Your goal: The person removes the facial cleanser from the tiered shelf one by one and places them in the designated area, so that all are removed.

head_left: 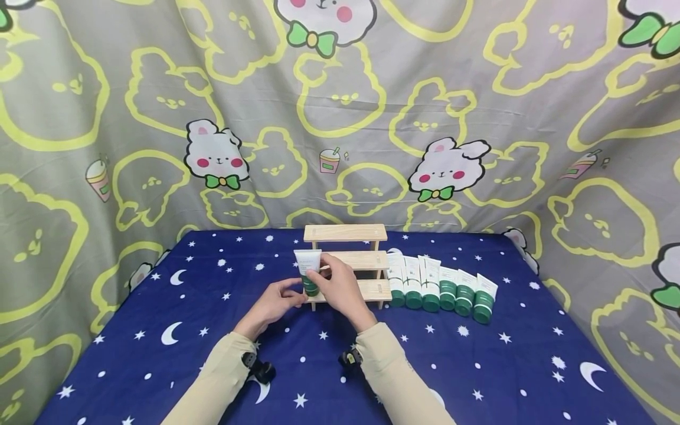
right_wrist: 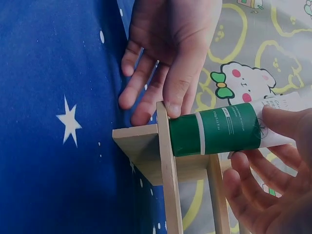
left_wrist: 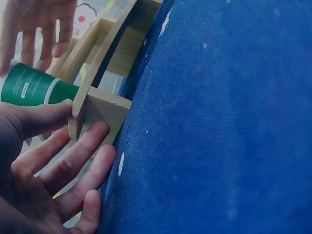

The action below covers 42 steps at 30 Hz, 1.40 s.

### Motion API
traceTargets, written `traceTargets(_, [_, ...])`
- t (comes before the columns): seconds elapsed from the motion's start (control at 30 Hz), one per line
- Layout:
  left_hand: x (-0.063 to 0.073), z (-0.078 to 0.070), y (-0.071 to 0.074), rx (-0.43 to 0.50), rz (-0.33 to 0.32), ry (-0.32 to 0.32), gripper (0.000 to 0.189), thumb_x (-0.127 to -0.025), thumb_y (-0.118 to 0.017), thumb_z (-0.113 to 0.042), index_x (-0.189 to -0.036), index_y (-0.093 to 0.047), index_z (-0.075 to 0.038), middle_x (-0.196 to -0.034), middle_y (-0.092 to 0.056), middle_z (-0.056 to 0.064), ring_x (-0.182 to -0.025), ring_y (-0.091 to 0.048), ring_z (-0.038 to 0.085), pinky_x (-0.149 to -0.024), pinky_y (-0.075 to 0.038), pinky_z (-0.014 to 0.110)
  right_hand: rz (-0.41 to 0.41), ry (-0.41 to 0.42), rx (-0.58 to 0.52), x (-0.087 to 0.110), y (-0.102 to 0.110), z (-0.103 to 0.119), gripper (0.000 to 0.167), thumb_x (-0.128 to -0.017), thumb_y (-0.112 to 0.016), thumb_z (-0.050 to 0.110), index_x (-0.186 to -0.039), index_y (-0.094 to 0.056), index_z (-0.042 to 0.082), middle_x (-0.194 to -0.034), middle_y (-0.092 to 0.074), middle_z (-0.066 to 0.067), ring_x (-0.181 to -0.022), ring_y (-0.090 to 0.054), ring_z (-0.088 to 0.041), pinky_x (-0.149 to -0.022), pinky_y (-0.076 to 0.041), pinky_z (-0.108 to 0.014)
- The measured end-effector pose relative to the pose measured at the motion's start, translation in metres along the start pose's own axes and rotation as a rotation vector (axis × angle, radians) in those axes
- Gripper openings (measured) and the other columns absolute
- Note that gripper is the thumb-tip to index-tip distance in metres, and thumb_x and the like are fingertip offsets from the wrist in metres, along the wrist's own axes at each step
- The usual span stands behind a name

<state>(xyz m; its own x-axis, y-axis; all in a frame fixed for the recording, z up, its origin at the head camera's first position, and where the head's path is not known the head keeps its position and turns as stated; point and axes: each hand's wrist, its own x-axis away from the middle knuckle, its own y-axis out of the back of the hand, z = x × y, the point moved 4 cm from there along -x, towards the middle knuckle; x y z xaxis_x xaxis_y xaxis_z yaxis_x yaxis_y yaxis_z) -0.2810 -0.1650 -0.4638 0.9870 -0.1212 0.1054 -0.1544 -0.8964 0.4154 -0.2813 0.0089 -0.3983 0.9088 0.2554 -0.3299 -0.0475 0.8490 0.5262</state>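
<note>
A white-and-green squeeze tube point(head_left: 307, 260) stands cap down at the left end of the lowest step of a three-tier wooden stand point(head_left: 374, 289). My right hand point(head_left: 341, 289) pinches its white upper part between thumb and fingers, as the right wrist view shows on the tube point(right_wrist: 229, 127). At the same end of that step is my left hand point(head_left: 276, 302). Its thumb touches the board's edge beside the green cap, and the fingers reach below the board, seen on the stand point(left_wrist: 105, 100) in the left wrist view.
Right of the stand, several matching tubes point(head_left: 431, 283) stand in a slanting row, caps down. A dark blue cloth point(head_left: 175, 366) with white stars and moons covers the table. Behind it hangs a grey curtain point(head_left: 276, 106) with yellow cartoon outlines.
</note>
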Motion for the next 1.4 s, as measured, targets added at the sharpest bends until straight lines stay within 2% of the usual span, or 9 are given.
traceTargets(0.13, [0.001,0.000,0.000,0.001,-0.004,-0.003,0.055,-0.096,-0.072,-0.015,-0.145,-0.054,0.001,-0.097,-0.078,0.012,-0.091,-0.074,0.023,-0.095,-0.051,0.047,-0.009,-0.003,0.010,0.001,0.002,0.000,0.020,-0.098,-0.071,0.027,-0.114,-0.070,0.015,-0.105,-0.071,-0.003,-0.094,-0.072,-0.018,-0.075,-0.056,-0.034])
traceTargets(0.4, [0.002,-0.001,0.000,0.013,0.009,0.000,0.048,-0.096,-0.072,-0.016,-0.141,-0.060,-0.003,-0.098,-0.078,0.013,-0.090,-0.073,0.022,-0.089,-0.053,0.040,-0.020,-0.008,0.037,0.003,0.014,0.001,0.023,-0.099,-0.070,0.030,-0.116,-0.070,0.015,-0.106,-0.072,-0.004,-0.094,-0.072,-0.020,-0.079,-0.056,-0.038])
traceTargets(0.53, [0.002,0.000,0.000,0.013,0.008,0.002,0.046,-0.096,-0.072,-0.015,-0.140,-0.061,-0.005,-0.098,-0.078,0.013,-0.089,-0.073,0.021,-0.087,-0.052,0.037,-0.043,-0.031,0.062,0.005,0.024,-0.004,0.021,-0.098,-0.070,0.029,-0.112,-0.070,0.014,-0.102,-0.072,-0.004,-0.093,-0.071,-0.020,-0.078,-0.055,-0.039])
traceTargets(0.83, [0.002,0.001,0.000,0.014,-0.008,0.002,0.046,-0.095,-0.072,-0.013,-0.139,-0.061,-0.004,-0.097,-0.078,0.014,-0.088,-0.073,0.023,-0.088,-0.051,0.040,-0.092,-0.060,0.090,0.009,0.051,-0.012,0.021,-0.098,-0.070,0.030,-0.111,-0.069,0.013,-0.097,-0.072,-0.003,-0.094,-0.072,-0.021,-0.081,-0.055,-0.041])
traceTargets(0.93, [0.001,0.001,-0.001,0.006,-0.013,0.001,0.046,-0.095,-0.072,-0.012,-0.139,-0.061,-0.004,-0.096,-0.078,0.014,-0.087,-0.073,0.022,-0.089,-0.052,0.040,-0.106,-0.056,0.083,0.010,0.062,-0.012,0.027,-0.098,-0.070,0.028,-0.119,-0.065,0.011,-0.100,-0.072,-0.005,-0.094,-0.072,-0.022,-0.082,-0.056,-0.042])
traceTargets(1.07, [0.000,0.000,-0.001,0.003,-0.016,-0.006,0.046,-0.095,-0.072,-0.011,-0.139,-0.061,-0.004,-0.096,-0.078,0.014,-0.087,-0.073,0.022,-0.090,-0.052,0.041,-0.123,-0.060,0.058,0.014,0.079,-0.012,0.043,-0.099,-0.069,0.026,-0.134,-0.054,0.006,-0.103,-0.072,-0.008,-0.095,-0.072,-0.023,-0.084,-0.056,-0.041])
traceTargets(1.2, [0.000,0.000,-0.001,-0.001,-0.014,-0.003,0.046,-0.095,-0.072,-0.012,-0.139,-0.061,-0.004,-0.097,-0.078,0.014,-0.088,-0.073,0.022,-0.090,-0.051,0.041,-0.141,-0.066,0.056,0.020,0.095,-0.011,0.050,-0.098,-0.070,0.025,-0.137,-0.046,0.005,-0.103,-0.073,-0.008,-0.096,-0.071,-0.024,-0.083,-0.056,-0.042])
traceTargets(1.4, [0.001,0.000,-0.001,0.012,-0.013,0.006,0.046,-0.095,-0.072,-0.013,-0.139,-0.061,-0.005,-0.098,-0.078,0.014,-0.088,-0.072,0.022,-0.088,-0.051,0.040,-0.174,-0.073,0.100,0.029,0.122,-0.014,0.053,-0.098,-0.070,0.026,-0.138,-0.041,0.005,-0.100,-0.074,-0.009,-0.097,-0.071,-0.026,-0.078,-0.055,-0.039])
